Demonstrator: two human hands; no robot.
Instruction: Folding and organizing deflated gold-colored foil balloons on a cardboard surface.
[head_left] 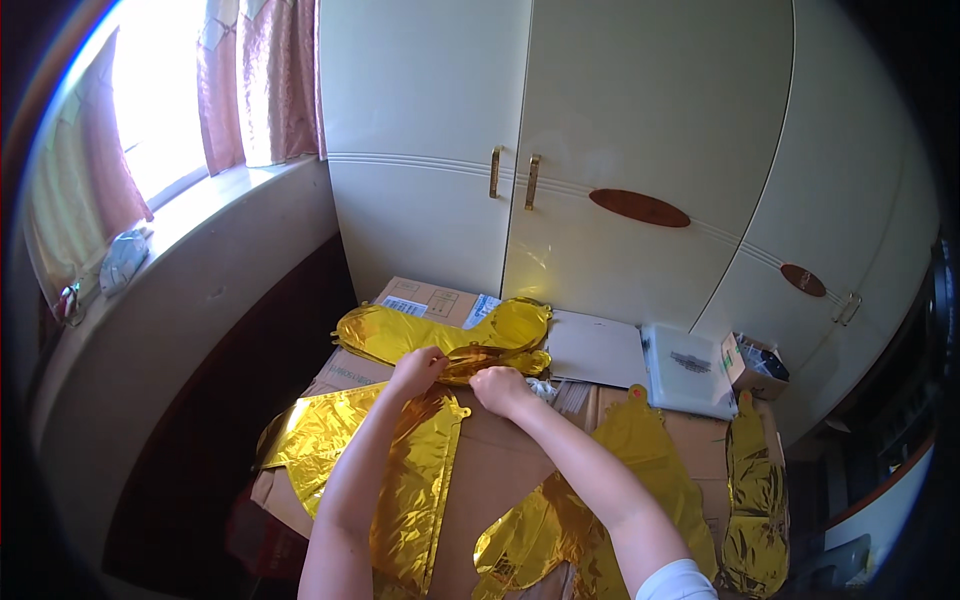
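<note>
Both my hands are closed on a crumpled gold foil balloon (pixel 522 361) at the far middle of the cardboard-topped surface (pixel 500 470). My left hand (pixel 418 370) pinches its left side. Slightly nearer and to the right, my right hand (pixel 503 390) grips its near edge with curled fingers. Directly behind lies another flat gold foil balloon (pixel 385 335), and the two overlap. A large uninflated gold foil balloon (pixel 425 490) spreads under my left forearm. Another one (pixel 645 450) lies partly beneath my right forearm.
A narrow gold foil balloon (pixel 755 500) lies at the right edge. Farther back sit a grey flat panel (pixel 598 348), a clear plastic case (pixel 690 370) and a small open box (pixel 755 368). Cream cupboards (pixel 640 120) stand behind; a windowsill (pixel 190 220) runs along the left.
</note>
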